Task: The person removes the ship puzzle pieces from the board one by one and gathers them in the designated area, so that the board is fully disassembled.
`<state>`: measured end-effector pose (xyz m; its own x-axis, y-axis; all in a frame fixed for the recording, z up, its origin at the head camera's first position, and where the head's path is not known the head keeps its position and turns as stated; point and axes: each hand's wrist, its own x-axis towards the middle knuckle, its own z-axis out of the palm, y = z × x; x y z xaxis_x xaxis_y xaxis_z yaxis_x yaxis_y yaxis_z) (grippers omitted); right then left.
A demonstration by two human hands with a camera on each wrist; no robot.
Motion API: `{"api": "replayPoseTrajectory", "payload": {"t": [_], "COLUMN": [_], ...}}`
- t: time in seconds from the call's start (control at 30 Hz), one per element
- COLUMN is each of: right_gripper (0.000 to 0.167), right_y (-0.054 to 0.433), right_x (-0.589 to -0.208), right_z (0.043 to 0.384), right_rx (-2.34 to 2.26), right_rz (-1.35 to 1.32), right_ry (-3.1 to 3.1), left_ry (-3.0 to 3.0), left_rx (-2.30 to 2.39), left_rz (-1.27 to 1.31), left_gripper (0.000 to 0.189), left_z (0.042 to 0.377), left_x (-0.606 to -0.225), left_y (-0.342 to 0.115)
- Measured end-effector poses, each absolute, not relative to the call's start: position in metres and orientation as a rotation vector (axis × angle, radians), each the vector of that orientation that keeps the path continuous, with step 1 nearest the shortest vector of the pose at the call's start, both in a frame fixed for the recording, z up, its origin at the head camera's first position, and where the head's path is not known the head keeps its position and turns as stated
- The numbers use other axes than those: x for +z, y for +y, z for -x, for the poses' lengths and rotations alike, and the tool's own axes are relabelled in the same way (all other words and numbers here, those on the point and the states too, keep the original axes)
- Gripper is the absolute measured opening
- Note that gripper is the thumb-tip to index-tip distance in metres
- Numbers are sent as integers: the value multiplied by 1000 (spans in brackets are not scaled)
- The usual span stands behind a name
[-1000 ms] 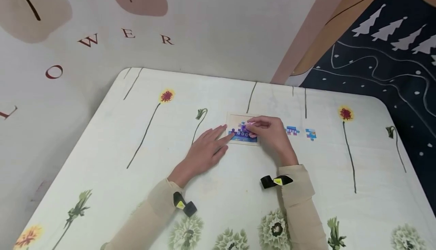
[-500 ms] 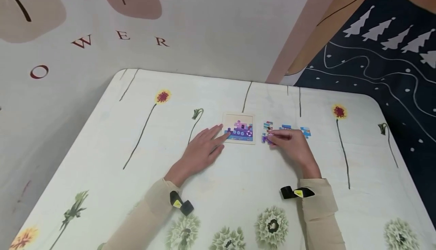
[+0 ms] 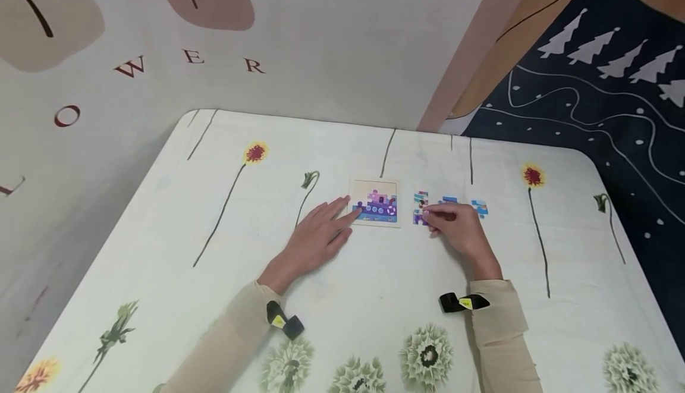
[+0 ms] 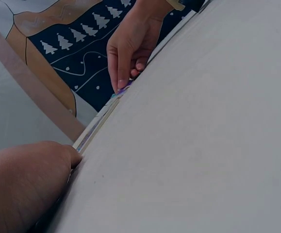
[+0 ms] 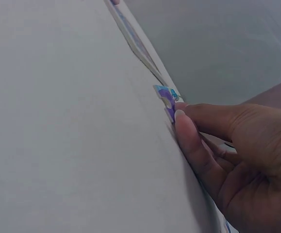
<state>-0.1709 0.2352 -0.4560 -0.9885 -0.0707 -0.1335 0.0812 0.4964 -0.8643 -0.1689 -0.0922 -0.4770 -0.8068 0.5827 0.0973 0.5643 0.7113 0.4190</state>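
A square jigsaw puzzle board (image 3: 376, 184) with a pale frame lies on the table, showing a purple and pink ship. My left hand (image 3: 320, 235) rests flat beside it, fingers extended, index fingertip on the picture's left part. To the board's right, my right hand (image 3: 461, 226) pinches a purple and blue puzzle piece (image 5: 165, 94) between thumb and index finger, low at the tabletop. Just beyond that piece lies another puzzle piece (image 3: 421, 198). Part of the held piece is hidden by the fingertips.
Two more loose puzzle pieces lie near the right hand: a blue one (image 3: 448, 200) partly behind the fingers and a blue and orange one (image 3: 480, 207) farther right. A flower-print cloth (image 3: 342, 321) covers the table, whose back edge meets a wall (image 3: 321, 72).
My right hand has moved right, from over the board to the loose pieces, and now pinches a purple one. A pink piece stays in the board. The left hand keeps its place.
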Motion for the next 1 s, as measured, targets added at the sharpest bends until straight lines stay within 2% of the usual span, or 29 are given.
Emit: {"api": "replayPoseTrajectory", "payload": {"t": [0.43, 1.0], "right_gripper": [22, 20], "right_y": [232, 225], "right_x": [-454, -457], "right_z": [173, 174], "right_rx": [-1410, -1511], "right_rz": [-31, -35], "right_ry": [2641, 2684], "left_ry": [2869, 2863], "left_rx": [680, 678], "left_rz": [-965, -961], "left_gripper": [48, 48], "left_z": [169, 170], "left_x": [-476, -478], "left_y": [-92, -92]}}
